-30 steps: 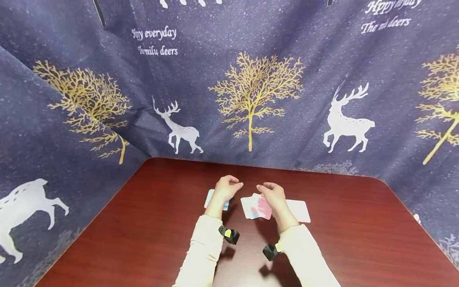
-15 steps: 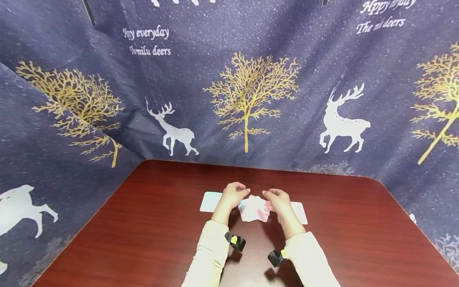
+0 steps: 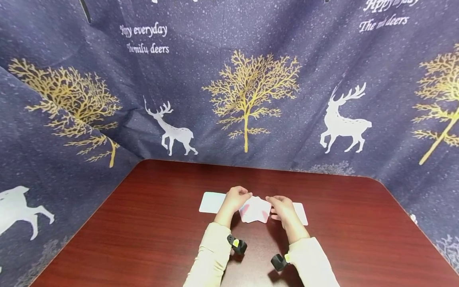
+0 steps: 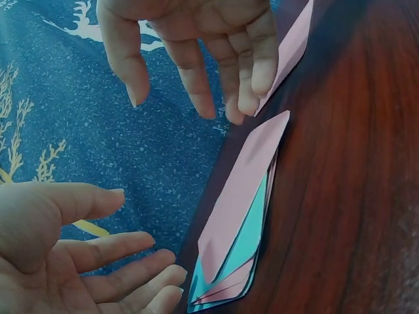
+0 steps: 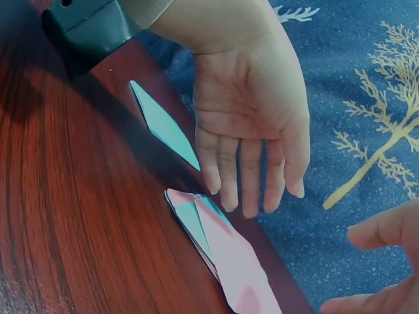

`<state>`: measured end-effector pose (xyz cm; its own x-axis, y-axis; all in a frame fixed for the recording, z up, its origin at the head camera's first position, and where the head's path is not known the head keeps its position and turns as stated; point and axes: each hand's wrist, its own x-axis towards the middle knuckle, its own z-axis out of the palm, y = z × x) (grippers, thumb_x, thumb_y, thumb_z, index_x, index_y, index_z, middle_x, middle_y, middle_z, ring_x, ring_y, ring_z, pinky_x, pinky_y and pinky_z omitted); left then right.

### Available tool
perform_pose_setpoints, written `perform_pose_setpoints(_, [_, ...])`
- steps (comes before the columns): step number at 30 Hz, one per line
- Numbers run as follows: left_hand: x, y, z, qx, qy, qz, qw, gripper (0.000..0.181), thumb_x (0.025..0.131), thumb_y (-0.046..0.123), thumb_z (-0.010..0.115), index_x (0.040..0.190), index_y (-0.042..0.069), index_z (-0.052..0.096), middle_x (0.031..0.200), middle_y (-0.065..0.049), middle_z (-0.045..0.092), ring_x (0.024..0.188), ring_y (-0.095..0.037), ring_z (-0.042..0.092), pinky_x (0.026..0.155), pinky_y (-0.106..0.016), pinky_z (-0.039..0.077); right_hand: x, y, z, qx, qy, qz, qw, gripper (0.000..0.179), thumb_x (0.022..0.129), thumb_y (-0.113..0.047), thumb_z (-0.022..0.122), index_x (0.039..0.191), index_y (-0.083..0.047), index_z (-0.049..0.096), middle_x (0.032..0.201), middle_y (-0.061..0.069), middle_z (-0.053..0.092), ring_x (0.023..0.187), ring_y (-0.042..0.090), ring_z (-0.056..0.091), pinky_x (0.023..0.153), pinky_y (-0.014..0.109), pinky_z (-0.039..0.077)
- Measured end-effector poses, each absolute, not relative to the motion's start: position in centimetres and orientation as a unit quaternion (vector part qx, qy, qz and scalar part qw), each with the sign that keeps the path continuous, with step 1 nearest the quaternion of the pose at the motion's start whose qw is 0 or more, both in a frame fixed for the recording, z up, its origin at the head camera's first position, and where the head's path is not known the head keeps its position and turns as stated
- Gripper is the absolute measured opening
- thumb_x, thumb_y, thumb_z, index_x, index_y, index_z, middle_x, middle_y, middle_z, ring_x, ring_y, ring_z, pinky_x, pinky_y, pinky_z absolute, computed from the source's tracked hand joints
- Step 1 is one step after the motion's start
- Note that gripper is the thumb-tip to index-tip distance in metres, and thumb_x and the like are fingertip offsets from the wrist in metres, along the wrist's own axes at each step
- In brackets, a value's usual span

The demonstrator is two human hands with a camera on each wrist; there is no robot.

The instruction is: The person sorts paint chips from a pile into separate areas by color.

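Reddish tabletop [image 3: 165, 231] carried one blue card lot [image 3: 212, 202], one centre card pile [image 3: 255, 210], one pink card lot [image 3: 300, 213]. My left grip [image 3: 234, 199] and right grip [image 3: 284, 209] were loose-fingered, holding nothing.

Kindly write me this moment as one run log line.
left hand: empty; right hand: empty; card pile: between hands; blue card: left of pile; pink card: right of pile

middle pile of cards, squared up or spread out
Spread out: the middle pile of cards has corners jutting at different angles; wrist views show fanned edges.
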<state>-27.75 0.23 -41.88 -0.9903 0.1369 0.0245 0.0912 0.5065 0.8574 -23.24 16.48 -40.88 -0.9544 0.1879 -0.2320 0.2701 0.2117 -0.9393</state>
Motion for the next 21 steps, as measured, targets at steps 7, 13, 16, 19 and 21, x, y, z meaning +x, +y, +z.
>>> perform_pose_setpoints(7, [-27.47, 0.25, -41.95, 0.070, 0.872, 0.484, 0.022, 0.030, 0.085, 0.022, 0.066, 0.102, -0.004, 0.066, 0.099, -0.018, 0.070, 0.096, -0.031, 0.065, 0.084, -0.042, 0.052, -23.17, 16.40, -40.95, 0.160, 0.781, -0.601, 0.061, 0.050, 0.092, -0.025, 0.054, 0.125, 0.011, 0.047, 0.113, 0.021, 0.047, 0.084, 0.021, 0.054, 0.063, 0.028, 0.055])
perform_pose_setpoints(13, [-27.43, 0.47, -42.09, 0.069, 0.881, 0.468, 0.016, 0.029, 0.085, 0.022, 0.066, 0.101, -0.002, 0.066, 0.096, -0.016, 0.070, 0.094, -0.030, 0.065, 0.080, -0.040, 0.053, -23.21, 16.35, -40.96, 0.156, 0.771, -0.613, 0.073, 0.053, 0.093, -0.025, 0.054, 0.129, 0.012, 0.042, 0.113, 0.022, 0.045, 0.089, 0.025, 0.054, 0.067, 0.033, 0.057])
perform_pose_setpoints(16, [-27.55, 0.56, -42.29, 0.072, 0.884, 0.462, 0.019, 0.030, 0.085, 0.024, 0.066, 0.101, -0.002, 0.066, 0.097, -0.016, 0.070, 0.093, -0.030, 0.065, 0.079, -0.039, 0.053, -23.20, 16.27, -40.97, 0.155, 0.764, -0.621, 0.077, 0.052, 0.093, -0.026, 0.054, 0.128, 0.011, 0.043, 0.113, 0.022, 0.044, 0.089, 0.025, 0.053, 0.067, 0.034, 0.057])
perform_pose_setpoints(19, [-27.66, 0.57, -42.52, 0.074, 0.883, 0.463, 0.024, 0.033, 0.084, 0.024, 0.066, 0.103, -0.003, 0.066, 0.098, -0.016, 0.070, 0.093, -0.030, 0.065, 0.080, -0.039, 0.053, -23.19, 16.16, -41.01, 0.154, 0.761, -0.625, 0.078, 0.051, 0.093, -0.025, 0.054, 0.127, 0.010, 0.043, 0.112, 0.022, 0.045, 0.088, 0.024, 0.052, 0.067, 0.034, 0.057])
perform_pose_setpoints(21, [-27.67, 0.51, -42.59, 0.074, 0.882, 0.465, 0.026, 0.034, 0.084, 0.025, 0.066, 0.104, -0.003, 0.066, 0.099, -0.017, 0.070, 0.094, -0.030, 0.065, 0.080, -0.039, 0.053, -23.21, 16.09, -41.06, 0.154, 0.760, -0.626, 0.078, 0.051, 0.093, -0.025, 0.053, 0.128, 0.010, 0.043, 0.114, 0.023, 0.046, 0.089, 0.024, 0.053, 0.068, 0.035, 0.057])
